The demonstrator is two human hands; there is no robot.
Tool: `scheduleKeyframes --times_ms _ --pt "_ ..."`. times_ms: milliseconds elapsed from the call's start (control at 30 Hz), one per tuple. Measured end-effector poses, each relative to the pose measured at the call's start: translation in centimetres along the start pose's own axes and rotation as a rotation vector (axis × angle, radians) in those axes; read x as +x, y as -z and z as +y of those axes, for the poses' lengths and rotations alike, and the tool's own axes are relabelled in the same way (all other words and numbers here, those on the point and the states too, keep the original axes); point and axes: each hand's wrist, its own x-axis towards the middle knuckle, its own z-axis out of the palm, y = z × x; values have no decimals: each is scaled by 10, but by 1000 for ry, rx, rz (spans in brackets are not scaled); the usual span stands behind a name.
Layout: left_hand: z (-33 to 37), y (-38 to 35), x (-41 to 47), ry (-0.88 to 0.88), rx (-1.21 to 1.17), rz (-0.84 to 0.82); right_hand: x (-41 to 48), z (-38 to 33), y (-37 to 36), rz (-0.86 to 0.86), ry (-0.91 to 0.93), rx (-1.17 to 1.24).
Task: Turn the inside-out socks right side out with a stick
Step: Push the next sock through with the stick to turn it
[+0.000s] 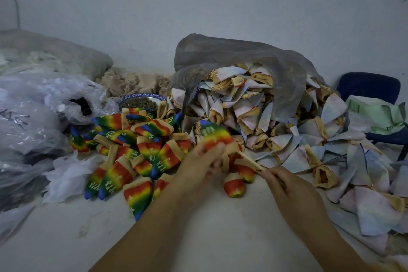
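Knit rainbow sock (214, 134), frame centre: likely soft, light, stretchy. My left hand (204, 162) grips cuff end; right hand (289, 187) pinches stick (251, 161). I'd hold by cuff.

One left hand (198, 162), one right hand (289, 187). One stick (251, 161). Heap of rainbow socks (141, 154): roughly twenty, exact number unclear. Heap of pale socks (242, 104): too many to count. One grey bag (231, 51). One bowl (141, 96). One blue chair (368, 86).
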Motion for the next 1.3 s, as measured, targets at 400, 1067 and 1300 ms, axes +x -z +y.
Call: scheduleKeyframes --times_ms 400,1067,1300 --pt "16 19 6 58 -678 285 1 9 -4 -30 -80 63" --pt "24 31 8 -93 -125 418 0 7 -9 -110 -112 82" --pt "10 27 14 183 61 488 -2 6 -9 -113 -108 88"
